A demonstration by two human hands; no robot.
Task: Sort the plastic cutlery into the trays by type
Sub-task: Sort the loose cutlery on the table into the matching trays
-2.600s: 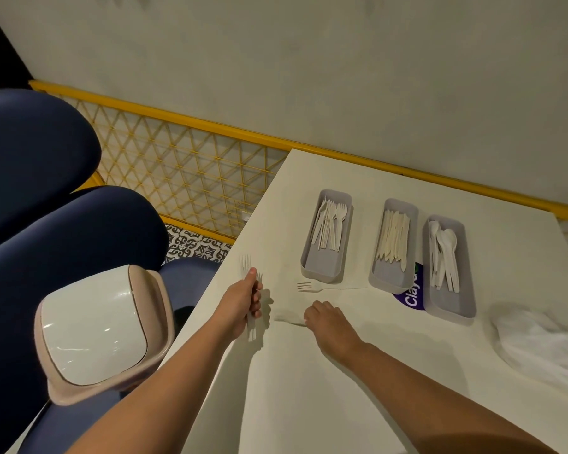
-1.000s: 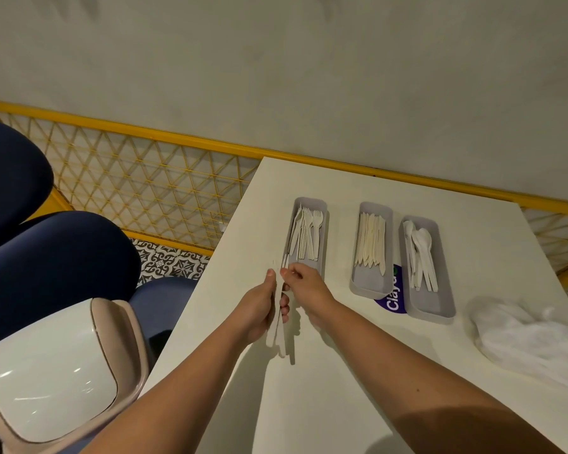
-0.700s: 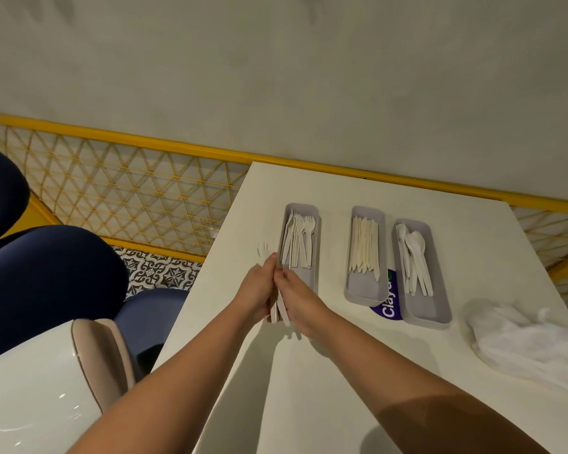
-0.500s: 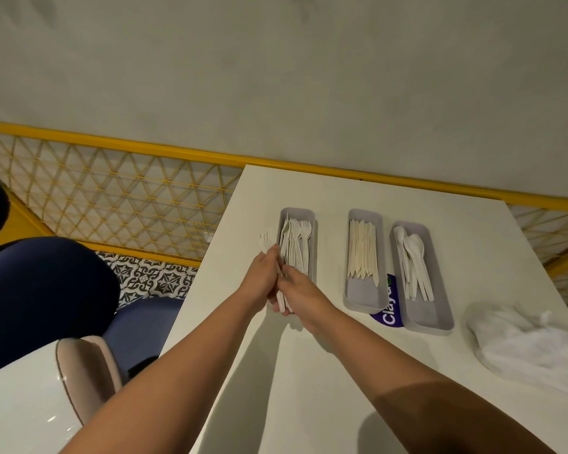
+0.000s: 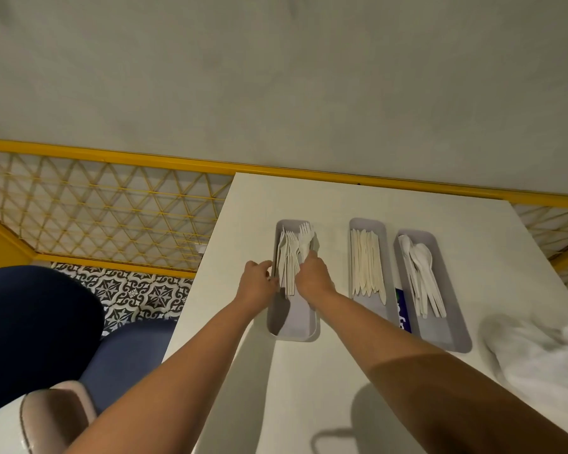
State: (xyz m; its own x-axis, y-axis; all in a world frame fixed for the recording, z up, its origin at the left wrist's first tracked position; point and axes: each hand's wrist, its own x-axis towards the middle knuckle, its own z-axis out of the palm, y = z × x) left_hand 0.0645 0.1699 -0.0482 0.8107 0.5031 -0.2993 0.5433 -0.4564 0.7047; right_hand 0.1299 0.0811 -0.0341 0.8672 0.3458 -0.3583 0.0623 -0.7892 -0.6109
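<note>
Gripping a bunch of white forks (image 5: 304, 239), the right hand (image 5: 312, 276) is held over the leftmost tray (image 5: 292, 329); its left wall is touched by the left hand (image 5: 256, 281) (grasp unclear). Knives (image 5: 366, 263) fill the middle tray (image 5: 368, 224), spoons (image 5: 420, 270) the right tray (image 5: 440, 335). Blue label (image 5: 402, 311) between trays is unreadable.

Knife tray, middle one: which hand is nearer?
Right. The right hand is over the fork tray, holding forks, just left of the knife tray. The left hand is at the fork tray's far left wall.
</note>
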